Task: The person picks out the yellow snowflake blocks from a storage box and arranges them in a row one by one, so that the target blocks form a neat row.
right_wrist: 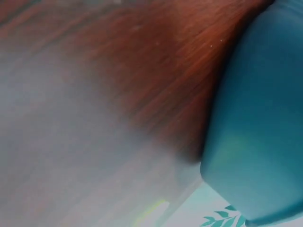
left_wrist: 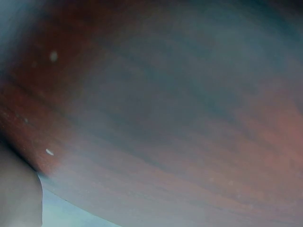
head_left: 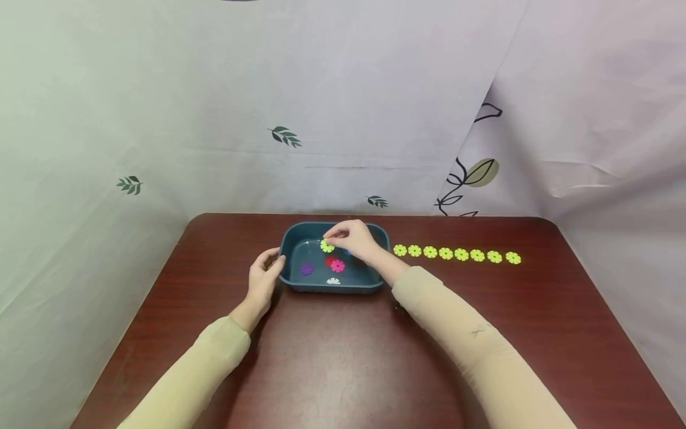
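A dark blue plastic basin [head_left: 343,288] stands near the back of the table, its outer wall [right_wrist: 260,113] large in the right wrist view. My left hand [head_left: 259,283] grips the basin's left rim, thumb on top. Reaching over the right rim, my right hand [head_left: 355,239] pinches a yellow-green flower-shaped plastic piece [head_left: 327,247] above the basin floor. Inside lie a purple piece [head_left: 306,269], a pink piece [head_left: 337,266], a red one [head_left: 329,260] partly under it, a white one [head_left: 333,280] and a blue one [head_left: 347,252], mostly hidden by the right hand.
Several yellow-green flower pieces [head_left: 446,254] form a row on the table, running right from the basin. The dark red-brown wooden table [head_left: 332,357] ends at a pale cloth [head_left: 321,89] with leaf prints. The left wrist view is mostly blurred.
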### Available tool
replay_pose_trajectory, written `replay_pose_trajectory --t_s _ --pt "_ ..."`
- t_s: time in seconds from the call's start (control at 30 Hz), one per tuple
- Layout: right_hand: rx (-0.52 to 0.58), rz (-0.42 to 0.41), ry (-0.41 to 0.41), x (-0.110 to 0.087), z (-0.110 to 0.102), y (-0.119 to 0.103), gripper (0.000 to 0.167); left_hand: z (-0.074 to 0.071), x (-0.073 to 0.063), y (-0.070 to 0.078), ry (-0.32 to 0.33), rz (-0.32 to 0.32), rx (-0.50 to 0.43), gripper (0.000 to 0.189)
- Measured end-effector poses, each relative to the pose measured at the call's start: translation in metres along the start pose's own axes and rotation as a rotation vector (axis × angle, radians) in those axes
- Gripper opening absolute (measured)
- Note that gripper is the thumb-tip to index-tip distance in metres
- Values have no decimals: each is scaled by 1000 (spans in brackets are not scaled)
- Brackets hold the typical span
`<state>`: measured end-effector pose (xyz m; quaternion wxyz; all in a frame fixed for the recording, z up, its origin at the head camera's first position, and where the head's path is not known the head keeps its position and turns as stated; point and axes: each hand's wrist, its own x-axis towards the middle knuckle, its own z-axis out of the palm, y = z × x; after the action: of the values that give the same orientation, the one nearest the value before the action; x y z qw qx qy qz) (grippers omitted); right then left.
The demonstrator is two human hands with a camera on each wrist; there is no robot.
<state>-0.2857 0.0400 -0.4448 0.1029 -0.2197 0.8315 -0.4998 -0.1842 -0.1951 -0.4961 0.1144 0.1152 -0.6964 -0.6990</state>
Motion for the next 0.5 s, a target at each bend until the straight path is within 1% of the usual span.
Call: replay_pose_trajectory --t_s 0.17,0.27,0.5 --pt "135 71 46 -8 -9 -1 16 2 -1 1 11 3 0 33" --pt "183 104 62 -13 -15 -3 17 2 -2 2 14 0 1 34" --pt "270 122 86 -22 -32 -9 20 1 -3 2 8 -15 6 35"
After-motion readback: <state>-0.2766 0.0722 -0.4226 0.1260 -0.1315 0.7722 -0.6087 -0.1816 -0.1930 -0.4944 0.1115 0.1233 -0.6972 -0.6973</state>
